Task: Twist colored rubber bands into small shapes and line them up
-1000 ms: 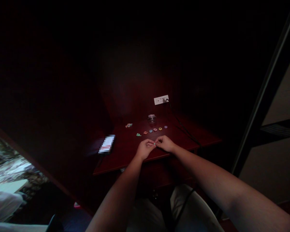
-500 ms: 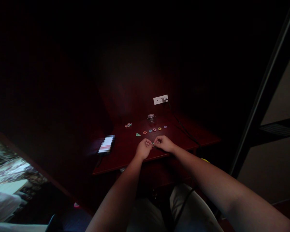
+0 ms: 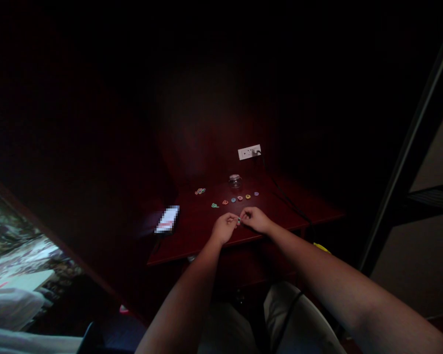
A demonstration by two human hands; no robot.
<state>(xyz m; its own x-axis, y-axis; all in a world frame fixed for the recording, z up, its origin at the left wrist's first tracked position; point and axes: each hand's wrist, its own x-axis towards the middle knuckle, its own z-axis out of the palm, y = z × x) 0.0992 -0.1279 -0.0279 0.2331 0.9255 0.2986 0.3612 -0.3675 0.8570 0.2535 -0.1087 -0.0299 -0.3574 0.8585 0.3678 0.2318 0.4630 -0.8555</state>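
Observation:
Over the front part of the dark red desk (image 3: 206,231), my left hand (image 3: 225,227) and my right hand (image 3: 255,219) meet fingertip to fingertip. Both pinch one small pale and green item (image 3: 238,221), too small to make out. Beyond them lies a row of small coloured pieces: green (image 3: 214,205), orange (image 3: 225,202), blue (image 3: 233,200), pink (image 3: 239,198), yellow (image 3: 248,196) and purple (image 3: 256,193). A little pile of mixed coloured pieces (image 3: 200,191) lies at the back left.
A small clear jar (image 3: 235,182) stands behind the row. On the left of the desk lies a lit phone (image 3: 167,220). A white wall socket (image 3: 249,152) holds a plug, whose black cable (image 3: 286,196) runs down across the right side of the desk.
The whole view has shifted slightly, so things appear a little further right. My fingertips have turned the small item slightly and remain together on it.

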